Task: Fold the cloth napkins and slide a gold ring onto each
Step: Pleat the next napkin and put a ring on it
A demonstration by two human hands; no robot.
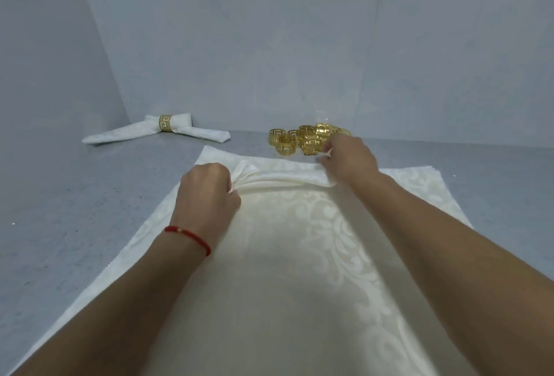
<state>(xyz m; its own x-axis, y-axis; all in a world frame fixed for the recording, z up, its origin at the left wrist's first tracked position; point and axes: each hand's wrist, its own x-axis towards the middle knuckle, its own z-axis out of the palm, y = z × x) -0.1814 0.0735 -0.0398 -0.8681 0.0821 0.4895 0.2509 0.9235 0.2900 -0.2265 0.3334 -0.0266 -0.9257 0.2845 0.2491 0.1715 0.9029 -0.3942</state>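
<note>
Toward the bench's [60,195] far edge, left hand [207,192] and right hand [349,159] pinch the cream napkin's [284,255] rolled fold with curled fingers.

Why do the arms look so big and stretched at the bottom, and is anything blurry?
Head view: the wide lens stretches what is near its edges, so the forearms balloon; the gold rings look soft and glary; a faint shadow lies on the napkin between the arms; the left hand and right hand look fairly sharp.

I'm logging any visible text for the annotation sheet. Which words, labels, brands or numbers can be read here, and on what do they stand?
None can be read.
The gold rings show only a cut-out key pattern, no letters.
The napkin has a woven floral design, no label.
The red bracelet carries no text.
</note>
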